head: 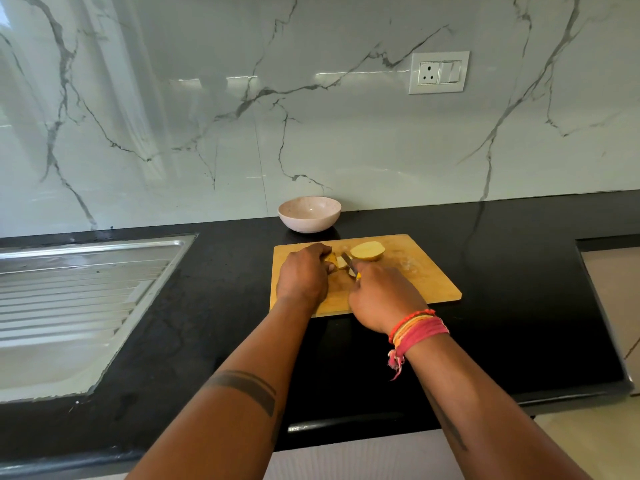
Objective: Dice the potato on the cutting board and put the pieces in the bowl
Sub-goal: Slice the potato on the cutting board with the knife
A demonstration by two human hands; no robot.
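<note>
Beyond your fingers, marble backsplash (207, 133) with socket plate (438, 72), left of them, your steel sink drainboard (76, 289), black countertop (519, 289) beneath.

a home kitchen: glossy black stone countertop (519, 271), white grey-veined marble backsplash (346, 133), ridged stainless steel sink drainboard (69, 289), white wall socket and switch plate (438, 72).

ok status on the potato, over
Left hand holds potato piece, right hand grips knife. Other half uncut on board. Bowl empty, path clear.
</note>
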